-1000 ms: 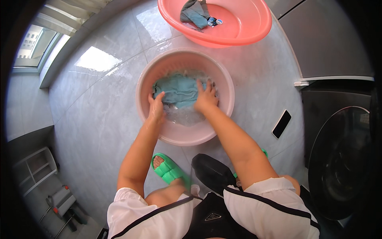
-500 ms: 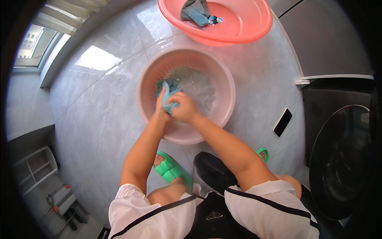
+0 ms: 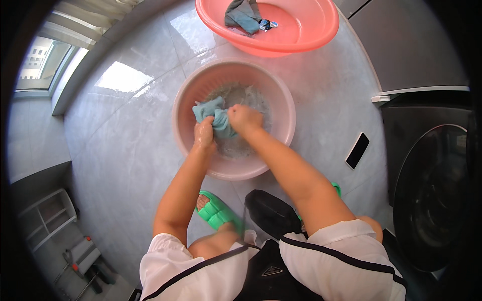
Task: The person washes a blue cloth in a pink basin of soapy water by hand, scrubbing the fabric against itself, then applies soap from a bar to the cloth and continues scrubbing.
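Grey tiled floor (image 3: 120,155) | 2 basins (image 3: 236,169) (image 3: 306,30) | 1 phone (image 3: 357,150) | left hand (image 3: 205,134), right hand (image 3: 246,119) both gripping 1 blue cloth (image 3: 221,122)

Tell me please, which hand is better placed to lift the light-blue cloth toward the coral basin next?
Probably the right hand: it is closed at the right side of the light-blue cloth, nearer the coral basin than the left hand.

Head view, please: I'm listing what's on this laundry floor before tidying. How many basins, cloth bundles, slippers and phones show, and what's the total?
Basins: 2 (pale pink basin, coral basin)
Cloth bundles: 2 (light blue bundle, grey-teal bundle)
Slippers: 2 (left slipper, right slipper)
Phone: 1
Total: 7
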The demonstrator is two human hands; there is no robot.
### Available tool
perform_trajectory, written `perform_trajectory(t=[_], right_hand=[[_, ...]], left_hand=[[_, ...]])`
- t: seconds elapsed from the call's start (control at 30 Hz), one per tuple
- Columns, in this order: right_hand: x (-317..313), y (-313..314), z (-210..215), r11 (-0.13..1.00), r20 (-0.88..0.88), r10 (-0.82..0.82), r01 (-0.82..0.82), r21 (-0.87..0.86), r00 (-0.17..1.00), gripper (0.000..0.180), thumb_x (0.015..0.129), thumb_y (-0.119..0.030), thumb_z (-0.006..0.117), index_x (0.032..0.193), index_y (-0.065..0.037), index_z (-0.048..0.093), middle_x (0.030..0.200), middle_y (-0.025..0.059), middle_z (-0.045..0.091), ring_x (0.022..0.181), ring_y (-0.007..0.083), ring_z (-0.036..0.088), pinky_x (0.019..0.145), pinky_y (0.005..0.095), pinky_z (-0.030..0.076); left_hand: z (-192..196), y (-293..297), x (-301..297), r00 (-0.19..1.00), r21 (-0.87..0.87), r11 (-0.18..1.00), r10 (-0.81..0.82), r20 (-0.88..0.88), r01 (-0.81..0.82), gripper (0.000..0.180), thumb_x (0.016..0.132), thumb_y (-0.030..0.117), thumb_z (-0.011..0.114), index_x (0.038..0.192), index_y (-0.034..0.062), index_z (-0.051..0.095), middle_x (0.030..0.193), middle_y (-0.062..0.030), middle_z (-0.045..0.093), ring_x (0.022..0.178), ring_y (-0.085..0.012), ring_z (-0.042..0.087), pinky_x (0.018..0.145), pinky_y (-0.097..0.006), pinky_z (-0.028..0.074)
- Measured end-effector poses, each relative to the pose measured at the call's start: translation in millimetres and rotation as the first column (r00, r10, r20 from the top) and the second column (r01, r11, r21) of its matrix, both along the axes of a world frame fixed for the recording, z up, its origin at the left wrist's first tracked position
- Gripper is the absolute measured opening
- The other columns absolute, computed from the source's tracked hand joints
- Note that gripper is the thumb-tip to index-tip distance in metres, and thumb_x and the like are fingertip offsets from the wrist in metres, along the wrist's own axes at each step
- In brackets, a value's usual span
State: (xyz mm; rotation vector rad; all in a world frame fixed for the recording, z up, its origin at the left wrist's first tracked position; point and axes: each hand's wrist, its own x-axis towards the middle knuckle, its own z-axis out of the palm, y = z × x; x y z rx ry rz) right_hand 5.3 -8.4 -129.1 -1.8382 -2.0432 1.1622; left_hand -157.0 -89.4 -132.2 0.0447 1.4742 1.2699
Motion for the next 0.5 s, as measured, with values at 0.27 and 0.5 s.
perform_trajectory(t=[0.27, 0.5], right_hand=[[6, 1, -14, 0.883, 0.478, 0.349, -0.454, 0.119, 0.806, 0.100, 0.088, -0.037, 0.086, 0.176, -0.020, 0.042, 0.183, 0.0183, 0.037, 0.171, 0.0431, 0.028, 0.134, 0.0735, 0.020], [-12, -1, -39, 0.865, 0.397, 0.452, -0.502, 0.026, 0.799, 0.098, 0.088, -0.033, 0.086, 0.176, -0.033, 0.043, 0.182, 0.0124, 0.040, 0.168, 0.0410, 0.034, 0.129, 0.0770, 0.026]], left_hand=[[-16, -5, -31, 0.966, -0.359, 0.909, -0.141, 0.217, 0.213, 0.117, 0.099, 0.055, 0.074, 0.184, 0.0087, 0.008, 0.192, -0.0193, 0.006, 0.177, -0.0415, 0.012, 0.135, -0.076, 0.011], [-30, 6, -50, 0.985, -0.418, 0.908, 0.051, 0.164, 0.023, 0.105, 0.103, 0.050, 0.073, 0.185, 0.0189, 0.014, 0.190, -0.0213, 0.010, 0.175, -0.0438, 0.015, 0.131, -0.081, 0.017]])
